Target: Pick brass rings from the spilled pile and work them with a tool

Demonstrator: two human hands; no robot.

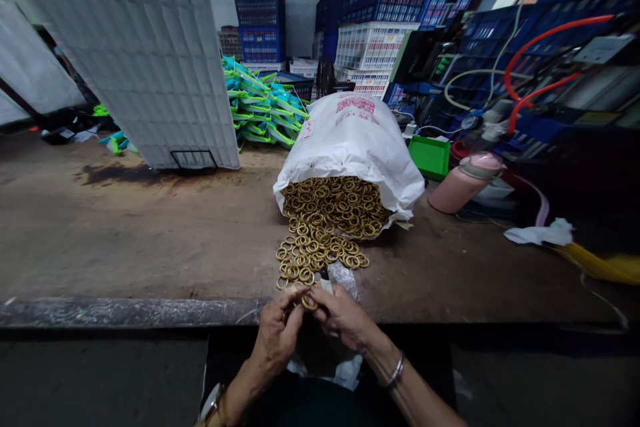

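Observation:
My left hand [278, 328] is closed at the table's front edge, its fingers and thumb pinching brass-coloured rings. One ring [309, 303] shows between the two hands, where the fingertips meet. My right hand [345, 317] is closed around a slim tool [327, 280] with a dark tip and a pale part; its exact kind is unclear. Just beyond the fingers lies a loose pile of brass-coloured rings [320, 250]. It spills from the mouth of a white woven sack [350, 137] lying on its side, with many more rings inside.
A tall white padded panel [150, 53] stands on the wooden table [125, 233] at left. Behind it are green and blue plastic pieces [265, 107]. Right of the sack are a green tray [429, 157], a pink bottle [465, 181] and red hoses [515, 73]. Crates [375, 43] are stacked behind.

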